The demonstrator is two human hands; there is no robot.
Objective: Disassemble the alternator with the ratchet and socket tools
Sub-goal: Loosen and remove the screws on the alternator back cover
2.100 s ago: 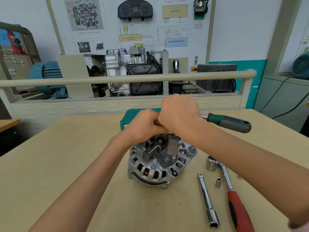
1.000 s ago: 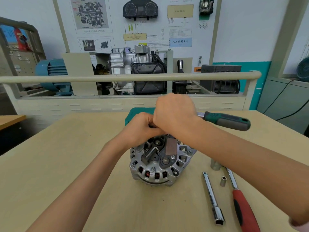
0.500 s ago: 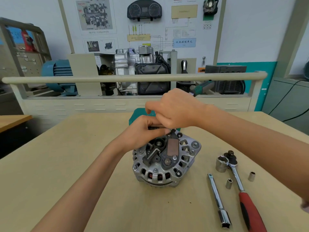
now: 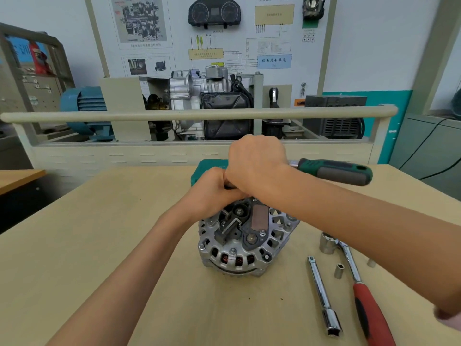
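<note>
The ribbed silver alternator (image 4: 245, 239) stands mid-surface (image 4: 99, 245); the right hand (image 4: 257, 164) curls over the head of the green-and-grey-handled ratchet (image 4: 334, 171); the left hand (image 4: 214, 191), fingers curled, grips the alternator's top edge.

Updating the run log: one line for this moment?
right hand on green ratchet | left hand steadies alternator | red ratchet idle

Head camera looks forward-down, close over the table (image 4: 99, 245).
</note>
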